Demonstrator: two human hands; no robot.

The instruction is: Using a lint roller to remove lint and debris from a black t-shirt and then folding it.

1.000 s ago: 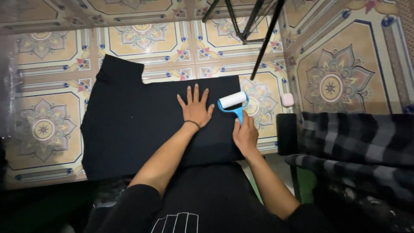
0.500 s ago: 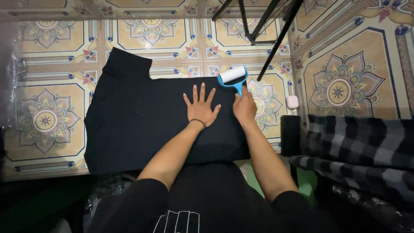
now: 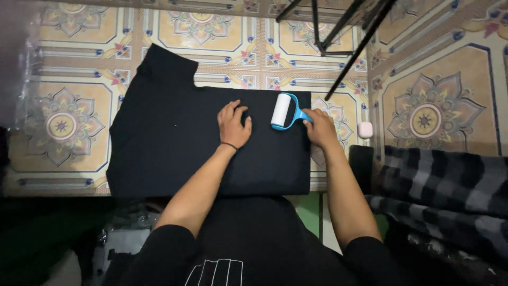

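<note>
Garment (image 3: 174, 143): black cloth, spread flat on the patterned tiled floor (image 3: 69, 122), one sleeve reaching to the far left, right edge straight. My left hand (image 3: 234, 124) rests on it palm down, fingers curled and slightly apart. Roller (image 3: 281, 110): white drum, blue frame and handle, lying on the cloth near its far right corner. My right hand (image 3: 320, 127) has its fingers wrapped round the handle. Striped fabric (image 3: 439, 185) lies to the right.
</note>
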